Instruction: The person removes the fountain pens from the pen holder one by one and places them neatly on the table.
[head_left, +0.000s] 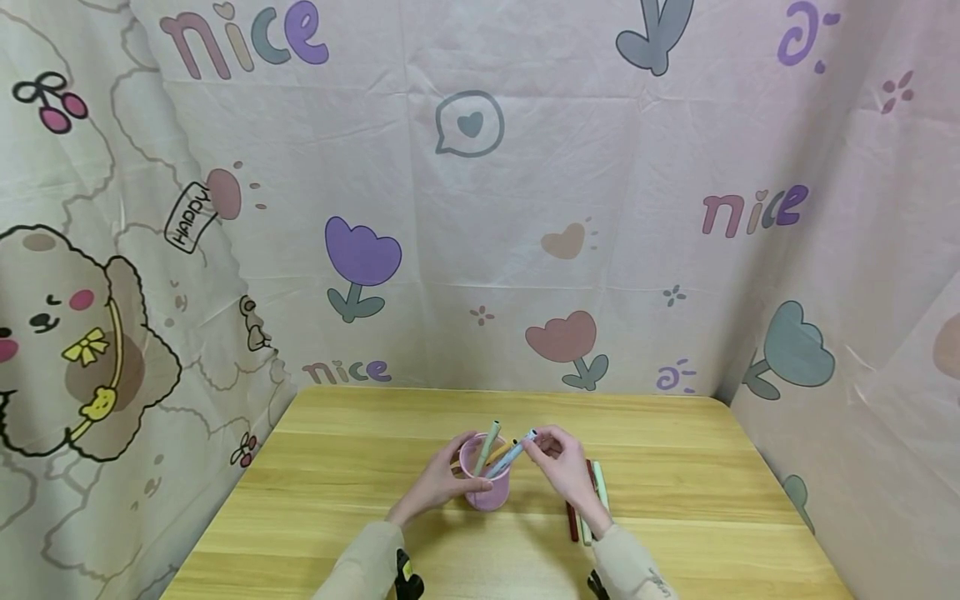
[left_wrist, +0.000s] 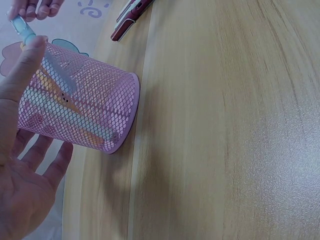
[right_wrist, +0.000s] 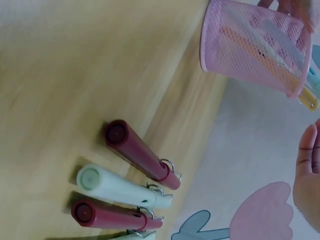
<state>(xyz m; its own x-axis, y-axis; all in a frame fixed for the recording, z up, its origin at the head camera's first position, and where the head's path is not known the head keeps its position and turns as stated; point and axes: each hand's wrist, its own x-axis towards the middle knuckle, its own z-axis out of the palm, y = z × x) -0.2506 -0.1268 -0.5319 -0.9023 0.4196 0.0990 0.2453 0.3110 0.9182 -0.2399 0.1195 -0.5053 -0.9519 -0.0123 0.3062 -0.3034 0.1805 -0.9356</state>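
The right hand (head_left: 558, 465) is pinching a blue pen (head_left: 510, 457) in the cup (head_left: 489, 498).
The blue pen is slanting, its upper end pointing up and rightward in the head view; the left hand (head_left: 442, 481) is gripping the cup. The left wrist view is showing the pen's lower part through the mesh; the right wrist view, red pens (right_wrist: 142, 153) and green pens (right_wrist: 122, 186) lying nearby.

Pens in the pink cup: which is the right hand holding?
The light-blue pen: the right hand pinches its upper end. The pale green pen and orange pen lean in the pink cup, outside that grip.
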